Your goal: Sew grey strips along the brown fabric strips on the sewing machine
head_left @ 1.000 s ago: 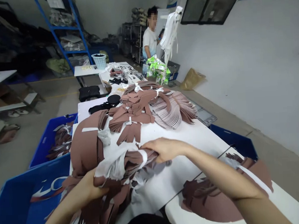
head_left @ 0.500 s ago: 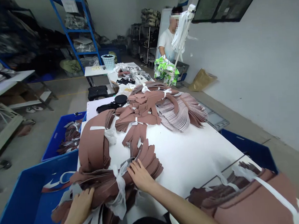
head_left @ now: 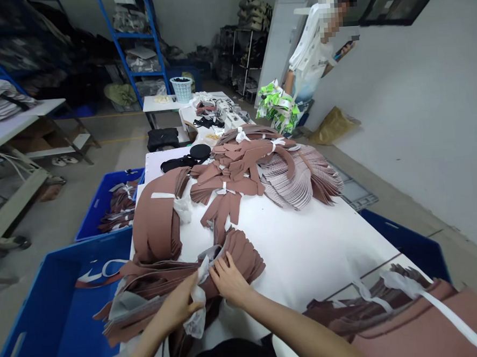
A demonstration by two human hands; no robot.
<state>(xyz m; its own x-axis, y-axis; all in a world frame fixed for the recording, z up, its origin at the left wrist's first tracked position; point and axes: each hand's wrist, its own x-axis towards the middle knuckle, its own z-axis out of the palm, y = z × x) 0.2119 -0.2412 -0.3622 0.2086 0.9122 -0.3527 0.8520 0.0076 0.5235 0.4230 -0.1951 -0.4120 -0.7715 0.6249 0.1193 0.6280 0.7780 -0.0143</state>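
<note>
gripping the whitish tie (head_left: 197, 325), the left hand (head_left: 179, 306) has come in from the left end of the brown bundle (head_left: 245, 251) — lying near left on the white table (head_left: 307, 244) — so both hands now meet beside that tie, the right hand (head_left: 231, 281) resting on the bundle, fingers parted.

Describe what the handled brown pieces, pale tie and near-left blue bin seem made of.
Brown pieces: likely matte leatherlike or fabric sheet; they bend and fan. Pale tie: maybe thin plastic or nonwoven; crumpled, slightly translucent. Blue bin: probably smooth plastic; stiff walls, handle slot.
</note>
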